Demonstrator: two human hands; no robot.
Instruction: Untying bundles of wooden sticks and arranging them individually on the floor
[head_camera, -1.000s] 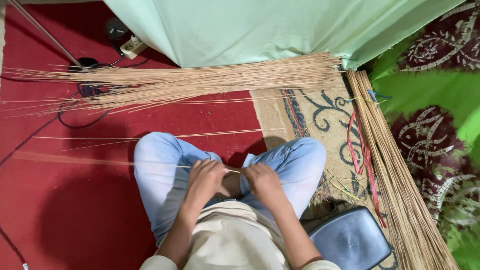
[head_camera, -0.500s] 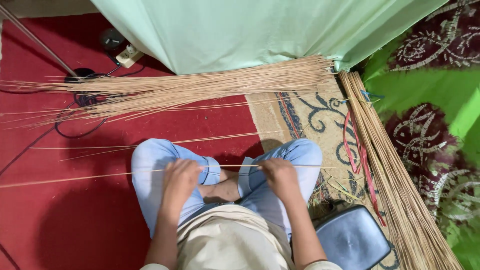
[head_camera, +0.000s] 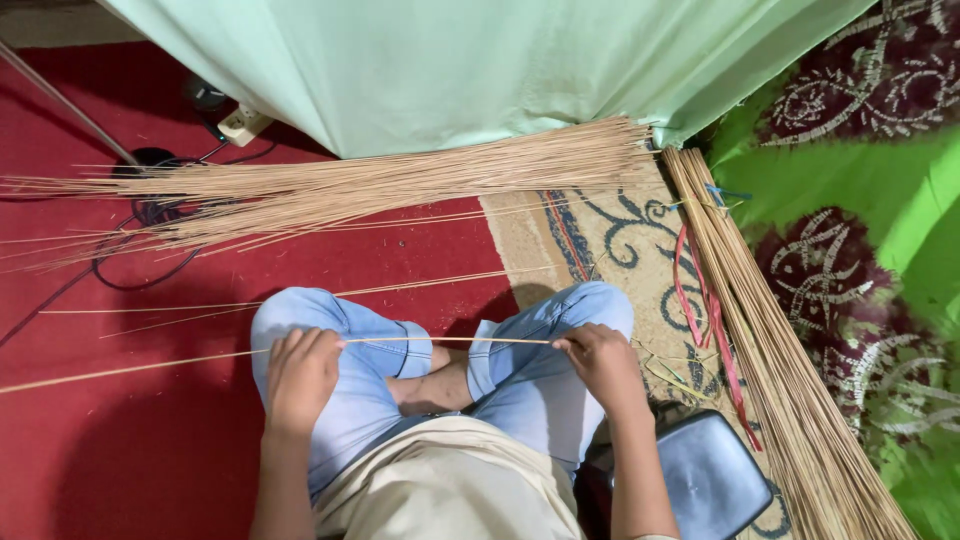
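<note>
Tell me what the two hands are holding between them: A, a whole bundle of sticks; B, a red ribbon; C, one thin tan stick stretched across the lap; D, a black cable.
C: the left hand and right hand each pinch one thin tan stick spanning the knees.

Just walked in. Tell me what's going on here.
A person sits cross-legged on a red carpet, holding one thin stick stretched across their knees, left hand and right hand gripping it apart. A loose pile of sticks lies ahead, and a long bundle runs along their right.
</note>
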